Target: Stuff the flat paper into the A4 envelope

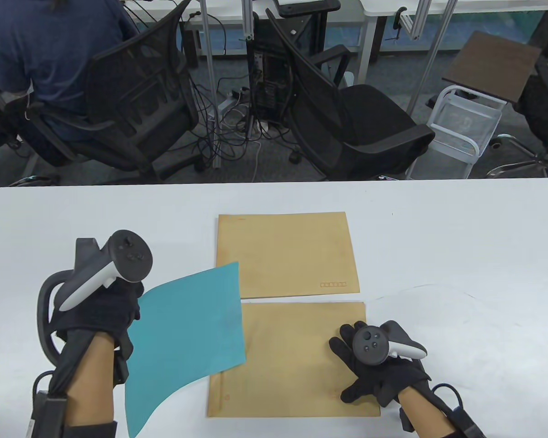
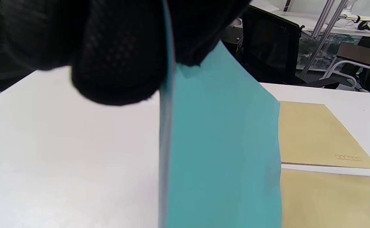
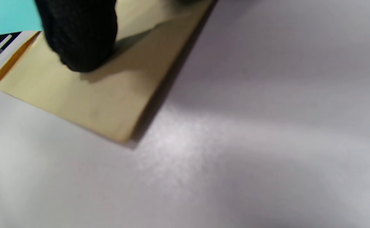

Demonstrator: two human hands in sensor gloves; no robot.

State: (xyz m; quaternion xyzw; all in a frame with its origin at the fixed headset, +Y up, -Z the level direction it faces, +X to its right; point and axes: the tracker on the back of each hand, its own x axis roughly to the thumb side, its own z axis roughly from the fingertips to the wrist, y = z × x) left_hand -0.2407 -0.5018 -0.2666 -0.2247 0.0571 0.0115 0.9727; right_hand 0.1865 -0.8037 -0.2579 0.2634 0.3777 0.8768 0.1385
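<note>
Only right wrist view shows the near envelope (image 3: 86,95) mouth gaping.

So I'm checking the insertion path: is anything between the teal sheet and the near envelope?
Nothing visible. The left hand holds the teal sheet raised, overlapping the near envelope's left edge; the right hand rests on its right part.

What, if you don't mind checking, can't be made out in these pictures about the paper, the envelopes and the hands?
- Table view: the teal paper covers the near envelope's left edge, so an opening there can't be seen.
- Table view: the left hand's grip is hidden behind its tracker.
- Right wrist view: blurred; the right hand shows only one fingertip on the envelope.
- Far envelope's small printed boxes are too small to read.
</note>
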